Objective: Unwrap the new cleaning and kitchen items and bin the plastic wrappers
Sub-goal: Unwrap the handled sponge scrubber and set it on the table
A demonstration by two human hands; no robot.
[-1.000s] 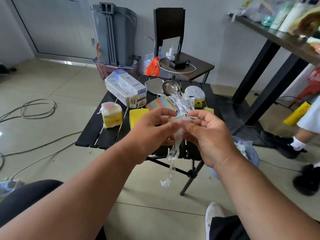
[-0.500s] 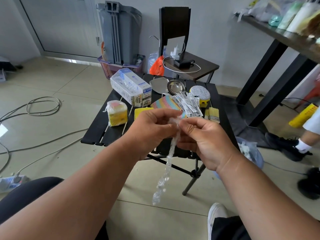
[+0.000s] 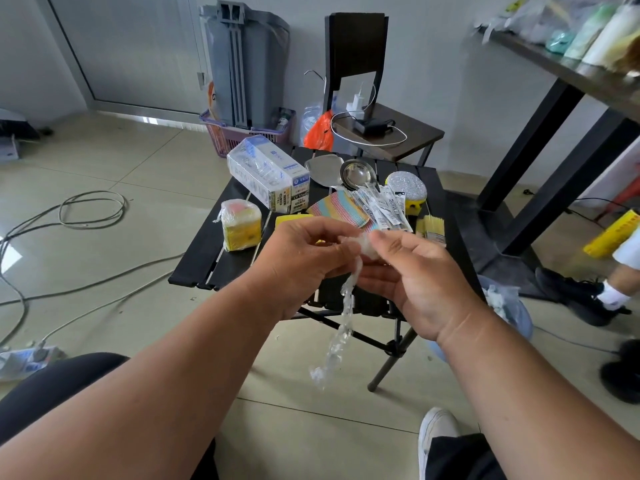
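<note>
Both hands' fingers [image 3: 346, 249] pinching clear wrapper [image 3: 346, 306], sponges [image 3: 240, 225] on table [image 3: 201, 261] behind.

Boxed pack [image 3: 268, 178] at table [image 3: 194, 268] rear-left, wrapped sponge [image 3: 240, 228] before it — bin bag [image 3: 505, 306] right of table, on floor

Two hands [image 3: 304, 258], one wrapper [image 3: 341, 317], two sponges [image 3: 240, 228], one table [image 3: 197, 261].
</note>
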